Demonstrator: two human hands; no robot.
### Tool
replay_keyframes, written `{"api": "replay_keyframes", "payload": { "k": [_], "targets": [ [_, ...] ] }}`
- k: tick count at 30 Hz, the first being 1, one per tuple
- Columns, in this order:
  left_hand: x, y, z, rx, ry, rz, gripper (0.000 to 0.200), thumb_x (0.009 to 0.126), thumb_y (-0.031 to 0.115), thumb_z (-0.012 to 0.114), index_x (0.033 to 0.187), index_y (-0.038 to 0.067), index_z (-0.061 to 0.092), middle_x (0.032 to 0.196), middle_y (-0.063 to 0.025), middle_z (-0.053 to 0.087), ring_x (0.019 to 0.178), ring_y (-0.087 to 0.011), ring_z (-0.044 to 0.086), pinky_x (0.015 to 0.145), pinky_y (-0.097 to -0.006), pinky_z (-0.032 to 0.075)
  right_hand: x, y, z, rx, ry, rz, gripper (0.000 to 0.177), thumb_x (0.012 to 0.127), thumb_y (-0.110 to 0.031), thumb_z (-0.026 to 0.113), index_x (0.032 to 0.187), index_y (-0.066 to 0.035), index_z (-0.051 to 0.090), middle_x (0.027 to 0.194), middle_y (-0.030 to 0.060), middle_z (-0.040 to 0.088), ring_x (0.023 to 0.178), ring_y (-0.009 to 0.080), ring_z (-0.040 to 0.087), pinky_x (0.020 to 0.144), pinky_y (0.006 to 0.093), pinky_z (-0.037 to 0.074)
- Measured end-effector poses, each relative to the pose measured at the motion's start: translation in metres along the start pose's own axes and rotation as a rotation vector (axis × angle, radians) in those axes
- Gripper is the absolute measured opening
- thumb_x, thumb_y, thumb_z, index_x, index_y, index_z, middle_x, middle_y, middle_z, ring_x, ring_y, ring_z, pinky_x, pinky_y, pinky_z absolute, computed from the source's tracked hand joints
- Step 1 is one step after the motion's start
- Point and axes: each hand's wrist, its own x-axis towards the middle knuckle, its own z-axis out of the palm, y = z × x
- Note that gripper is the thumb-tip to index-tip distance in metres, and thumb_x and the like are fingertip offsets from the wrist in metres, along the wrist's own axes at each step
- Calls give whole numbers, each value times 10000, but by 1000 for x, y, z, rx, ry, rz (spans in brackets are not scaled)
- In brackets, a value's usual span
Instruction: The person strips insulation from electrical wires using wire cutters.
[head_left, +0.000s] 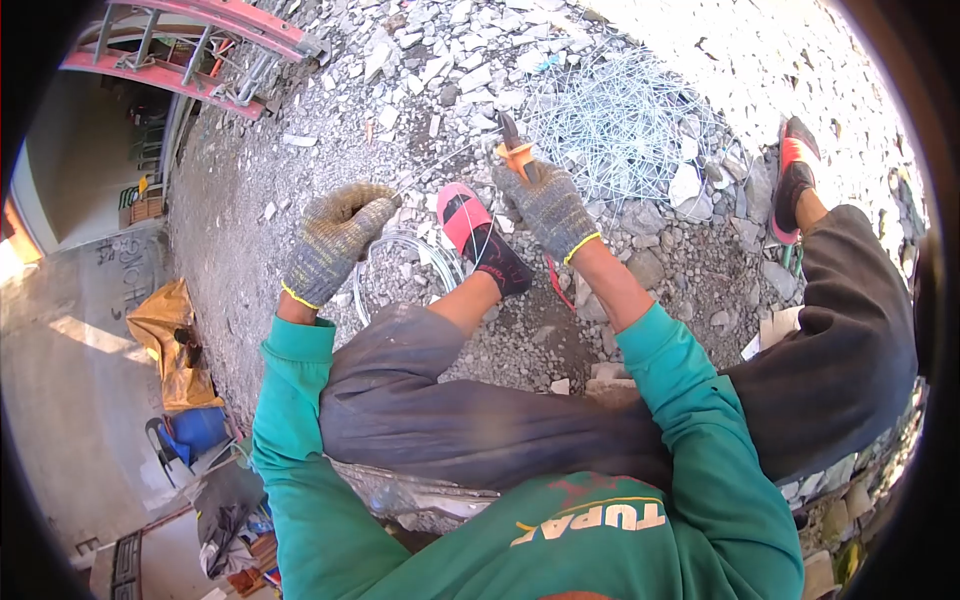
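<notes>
My left hand (pixel 340 240), in a grey knitted glove, is closed in a pinch on a thin wire near the middle of the view. A loose coil of that silvery wire (pixel 440 262) hangs just below it, beside my lower leg. My right hand (pixel 548 208), gloved too, is wrapped round pliers (pixel 517 155) with orange on the handles, their dark jaws pointing up and away. A strand of wire curves between the two hands, over my foot in a pink sandal (pixel 462 217). Beyond my right hand lies a tangled heap of cut wire pieces (pixel 630 130) on the stones.
Broken stones and gravel (pixel 400 100) cover the ground. A red ladder (pixel 165 78) lies at the upper left. On the concrete at left are a brown sheet (pixel 170 335) and a blue container (pixel 197 433). My other foot (pixel 795 180) rests at the right.
</notes>
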Motion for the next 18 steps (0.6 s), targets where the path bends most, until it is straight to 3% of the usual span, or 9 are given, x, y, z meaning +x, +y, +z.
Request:
{"api": "replay_keyframes", "payload": {
  "k": [2, 4, 7, 10, 12, 14, 15, 16, 18],
  "targets": [
    [0, -23, -7, 7, 89, -50, 216, 938, 237, 663, 1061, 67, 714, 682, 61, 531, 565, -31, 436, 498, -206, 368, 8, -8, -26, -19, 141, 347, 295, 941, -305, 670, 846, -26, 645, 632, -14, 584, 571, 87, 527, 509, 275, 414],
    [-2, -22, -4, 11, 55, -50, 218, 939, 246, 661, 1060, 73, 715, 691, 59, 540, 574, -31, 444, 503, -202, 370, 13, 0, -30, -29, 188, 347, 342, 923, -341, 684, 817, -17, 655, 602, 15, 579, 563, 112, 531, 511, 321, 422],
    [-6, -15, 7, 33, 67, -27, 236, 932, 264, 674, 1067, 76, 716, 715, 57, 563, 591, -29, 454, 513, -193, 374, 15, 8, -34, -303, 245, 280, 455, 894, -458, 671, 840, -6, 673, 619, 129, 615, 562, 231, 578, 567, 420, 454],
    [-5, -16, 10, 65, 69, -1, 242, 932, 269, 673, 1075, 78, 715, 719, 57, 566, 597, -26, 452, 515, -190, 371, 17, 20, -38, -425, 279, 231, 449, 902, -462, 652, 881, -14, 681, 646, 155, 632, 582, 265, 597, 587, 436, 464],
    [-3, -12, 11, 37, 60, -21, 239, 932, 270, 673, 1068, 78, 716, 714, 59, 559, 593, -25, 444, 512, -191, 365, 15, 17, -36, -444, 333, 170, 395, 909, -415, 662, 816, -31, 656, 597, 103, 597, 532, 213, 572, 520, 401, 447],
    [0, -13, 9, 9, 53, -46, 236, 932, 271, 673, 1061, 77, 716, 709, 60, 553, 589, -24, 435, 509, -192, 359, 11, 2, -34, 406, 108, 484, 342, 917, -367, 669, 742, -81, 600, 563, 27, 536, 478, 142, 516, 449, 334, 405],
    [2, -16, 7, -26, 74, -32, 234, 932, 272, 674, 1052, 75, 716, 702, 61, 545, 579, -25, 426, 503, -195, 351, 7, -21, -33, 560, 68, 515, 329, 923, -337, 674, 699, -137, 538, 562, -37, 473, 450, 80, 450, 411, 269, 351],
    [1, -18, 5, -62, 97, -17, 232, 931, 272, 675, 1044, 73, 715, 695, 62, 537, 570, -26, 416, 496, -198, 343, 9, -14, -30, 560, 64, 518, 329, 923, -337, 674, 699, -137, 538, 562, -37, 473, 450, 80, 450, 411, 269, 351],
    [-2, -18, 1, -59, 115, -19, 234, 927, 274, 681, 1032, 66, 713, 678, 61, 521, 555, -25, 402, 488, -202, 331, 19, -4, -29, 146, 143, 349, 343, 919, -358, 671, 735, -81, 590, 580, 27, 544, 491, 121, 512, 453, 325, 411]
  ]
}}
